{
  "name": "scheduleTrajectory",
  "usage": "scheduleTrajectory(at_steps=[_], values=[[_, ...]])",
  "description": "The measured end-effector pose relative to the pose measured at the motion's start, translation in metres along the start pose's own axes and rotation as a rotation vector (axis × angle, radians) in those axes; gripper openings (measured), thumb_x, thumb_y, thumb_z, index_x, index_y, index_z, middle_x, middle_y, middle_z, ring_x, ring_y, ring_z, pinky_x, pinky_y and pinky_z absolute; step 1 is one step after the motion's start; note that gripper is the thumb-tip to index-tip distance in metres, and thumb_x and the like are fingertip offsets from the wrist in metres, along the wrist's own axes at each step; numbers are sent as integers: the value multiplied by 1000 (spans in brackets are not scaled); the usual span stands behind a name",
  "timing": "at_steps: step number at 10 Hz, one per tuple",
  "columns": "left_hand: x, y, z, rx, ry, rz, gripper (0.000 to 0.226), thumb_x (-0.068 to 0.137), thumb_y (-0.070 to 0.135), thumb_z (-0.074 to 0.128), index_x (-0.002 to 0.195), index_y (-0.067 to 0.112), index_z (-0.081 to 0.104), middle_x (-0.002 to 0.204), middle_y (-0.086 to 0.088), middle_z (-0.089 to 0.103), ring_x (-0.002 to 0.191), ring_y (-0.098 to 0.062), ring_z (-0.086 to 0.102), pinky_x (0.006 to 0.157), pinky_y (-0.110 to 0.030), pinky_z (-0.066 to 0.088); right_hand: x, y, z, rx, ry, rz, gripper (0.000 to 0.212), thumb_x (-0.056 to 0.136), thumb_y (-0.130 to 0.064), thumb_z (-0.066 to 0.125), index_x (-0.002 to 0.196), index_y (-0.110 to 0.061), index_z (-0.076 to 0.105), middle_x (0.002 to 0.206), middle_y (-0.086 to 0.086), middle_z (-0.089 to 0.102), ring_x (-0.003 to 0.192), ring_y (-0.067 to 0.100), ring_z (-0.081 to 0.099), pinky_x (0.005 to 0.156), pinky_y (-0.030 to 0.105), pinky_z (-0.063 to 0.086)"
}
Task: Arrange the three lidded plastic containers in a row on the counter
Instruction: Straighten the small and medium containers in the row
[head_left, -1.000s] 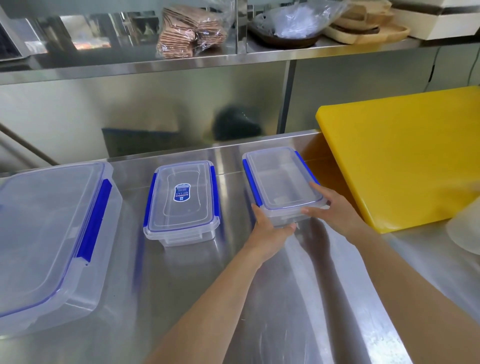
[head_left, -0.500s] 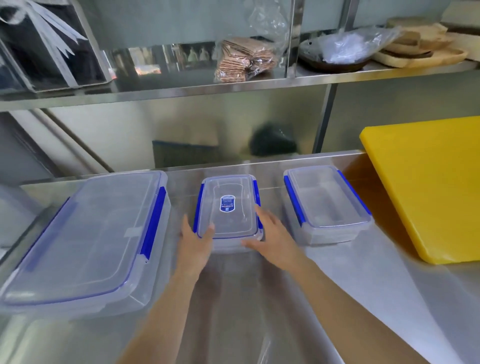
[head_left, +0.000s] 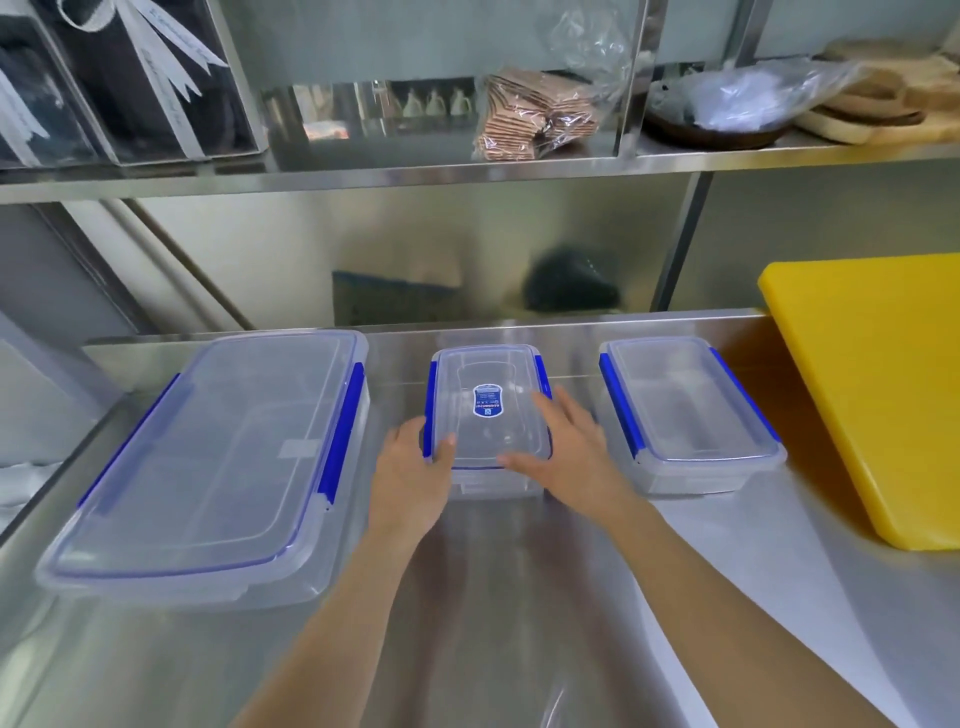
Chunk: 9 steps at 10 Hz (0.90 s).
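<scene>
Three clear lidded containers with blue clips stand side by side on the steel counter (head_left: 493, 613). The large container (head_left: 208, 457) is on the left. The middle container (head_left: 485, 384) carries a blue label on its lid. The right container (head_left: 685, 410) stands free, untouched. My left hand (head_left: 410, 478) grips the middle container's near left corner, thumb on the lid. My right hand (head_left: 566, 452) lies on its near right side, fingers spread over the lid and the right clip.
A thick yellow cutting board (head_left: 878, 395) lies at the right, close to the right container. A steel shelf (head_left: 467, 166) above holds a bag of brown packets (head_left: 535, 114), a wrapped bowl (head_left: 727, 109) and dark boxes (head_left: 130, 78). The steel backsplash rises behind the containers.
A second ago both hands held the right container; they let it go and moved left to the middle container. Since half a second ago they have closed in on its near corners.
</scene>
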<state>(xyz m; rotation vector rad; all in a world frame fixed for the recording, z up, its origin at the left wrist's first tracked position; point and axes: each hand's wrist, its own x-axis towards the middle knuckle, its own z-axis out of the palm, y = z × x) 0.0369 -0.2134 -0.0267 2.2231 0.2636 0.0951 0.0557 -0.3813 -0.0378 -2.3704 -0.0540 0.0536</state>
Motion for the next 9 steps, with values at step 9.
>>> scheduleTrajectory(at_steps=[9], values=[[27, -132, -195, 409, 183, -517, 81, 82, 67, 39, 147, 21, 23, 148, -23, 34, 137, -42, 29, 112, -56, 22, -51, -146, 101, -81, -543, -222, 108, 74, -57, 66, 147, -35, -10, 160, -2, -11, 145, 24, 18, 110, 44, 35]])
